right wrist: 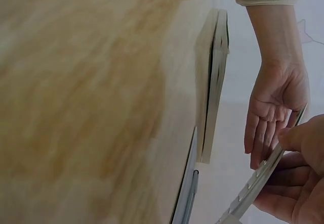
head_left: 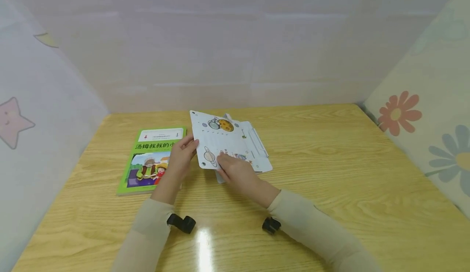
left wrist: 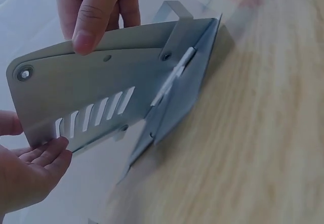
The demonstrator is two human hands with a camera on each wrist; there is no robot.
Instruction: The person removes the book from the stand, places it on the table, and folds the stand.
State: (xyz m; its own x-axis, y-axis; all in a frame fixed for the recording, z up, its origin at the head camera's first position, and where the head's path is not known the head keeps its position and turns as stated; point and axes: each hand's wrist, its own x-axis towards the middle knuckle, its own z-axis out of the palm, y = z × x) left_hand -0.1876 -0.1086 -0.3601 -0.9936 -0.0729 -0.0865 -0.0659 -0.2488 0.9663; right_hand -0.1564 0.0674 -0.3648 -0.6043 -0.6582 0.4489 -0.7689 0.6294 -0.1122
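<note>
Wood-grained yellow tabletop (head_left: 349, 174), filling the lower half of the head view; a bright light reflection (head_left: 204, 247) lies at lower centre. Pale back wall (head_left: 235, 51), faintly creased horizontally, spanning the upper frame. Left wall (head_left: 47, 100), bearing a pink star (head_left: 14, 123) at the left edge and a yellow crescent (head_left: 47, 40) at upper left. Right wall (head_left: 433, 84), bearing red (head_left: 399, 113) and blue-grey flowers.

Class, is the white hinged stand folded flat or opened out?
Opened out: in the left wrist view, its slotted panel stands angled from the base plate at the hinge.
</note>
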